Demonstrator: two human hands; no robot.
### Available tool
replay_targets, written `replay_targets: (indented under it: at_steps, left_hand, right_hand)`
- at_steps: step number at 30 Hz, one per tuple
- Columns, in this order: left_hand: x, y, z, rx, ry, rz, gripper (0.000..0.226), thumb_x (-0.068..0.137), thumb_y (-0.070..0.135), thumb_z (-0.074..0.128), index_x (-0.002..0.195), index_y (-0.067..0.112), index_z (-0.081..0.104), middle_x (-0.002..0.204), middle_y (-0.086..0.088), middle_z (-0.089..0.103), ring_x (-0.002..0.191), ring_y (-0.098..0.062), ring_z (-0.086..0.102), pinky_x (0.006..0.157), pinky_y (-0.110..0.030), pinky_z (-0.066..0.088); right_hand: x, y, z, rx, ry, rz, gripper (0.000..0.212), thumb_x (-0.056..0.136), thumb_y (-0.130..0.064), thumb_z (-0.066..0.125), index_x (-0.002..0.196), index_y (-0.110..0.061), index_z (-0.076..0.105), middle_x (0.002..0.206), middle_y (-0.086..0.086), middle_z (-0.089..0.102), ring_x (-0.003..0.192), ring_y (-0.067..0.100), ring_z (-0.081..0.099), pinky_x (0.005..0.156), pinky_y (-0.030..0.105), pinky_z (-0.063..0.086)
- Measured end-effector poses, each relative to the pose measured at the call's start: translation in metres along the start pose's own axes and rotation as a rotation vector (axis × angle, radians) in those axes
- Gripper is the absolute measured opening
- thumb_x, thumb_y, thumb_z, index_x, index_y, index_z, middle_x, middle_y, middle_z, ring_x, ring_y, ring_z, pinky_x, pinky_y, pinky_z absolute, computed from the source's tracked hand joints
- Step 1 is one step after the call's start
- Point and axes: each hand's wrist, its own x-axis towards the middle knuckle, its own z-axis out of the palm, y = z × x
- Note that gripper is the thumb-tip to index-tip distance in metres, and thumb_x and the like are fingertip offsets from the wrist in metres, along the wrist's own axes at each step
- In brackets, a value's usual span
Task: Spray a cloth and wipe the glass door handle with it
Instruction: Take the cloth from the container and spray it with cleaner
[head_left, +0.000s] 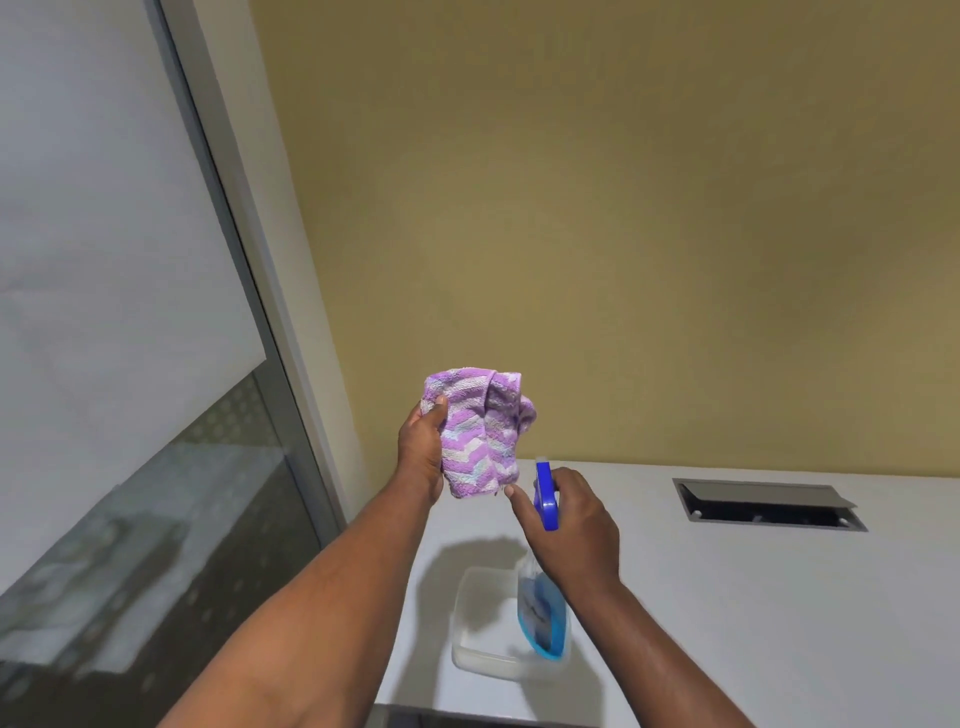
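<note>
Left hand (423, 457) closed around bunched purple cloth (478, 434). Right hand (571, 525) gripping spray bottle (543, 603), blue nozzle just beside cloth, above white tub (480, 623) on surface (753, 613).

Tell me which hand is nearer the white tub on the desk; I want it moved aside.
The right hand, holding the spray bottle, is just above the tub. The left hand holds the cloth higher up and further away.
</note>
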Motion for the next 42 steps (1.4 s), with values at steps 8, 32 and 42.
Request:
replay_targets:
  at_steps: [8,32,42]
  left_hand:
    - [0.035,-0.071,-0.029,0.012,0.027,-0.183,0.024,0.104,0.024,0.062,0.123,0.011,0.068,0.125,-0.025,0.071,0.113,-0.046,0.069,0.098,-0.067,0.053]
    - [0.024,-0.121,-0.081,0.065,0.066,-0.309,0.027,0.101,0.027,0.066,0.125,0.014,0.068,0.116,-0.017,0.077,0.101,-0.039,0.075,0.092,-0.059,0.059]
    - [-0.045,-0.075,-0.062,0.043,0.058,-0.174,0.018,0.102,0.023,0.064,0.117,0.015,0.071,0.115,-0.020,0.076,0.098,-0.040,0.075,0.084,-0.053,0.062]
  right_hand:
    - [0.000,0.054,0.048,0.005,-0.156,0.201,0.054,0.081,-0.062,0.075,0.115,-0.026,0.052,0.102,-0.013,0.053,0.080,0.013,0.057,0.057,0.011,0.030]
    - [-0.056,0.123,0.094,-0.134,-0.282,0.508,0.096,0.068,-0.044,0.093,0.141,-0.028,0.033,0.141,-0.002,0.052,0.118,0.022,0.062,0.076,0.027,0.050]
    - [-0.055,0.086,0.033,-0.204,-0.222,0.309,0.108,0.071,-0.048,0.087,0.157,-0.021,0.027,0.158,0.003,0.040,0.140,0.028,0.047,0.104,0.046,0.047]
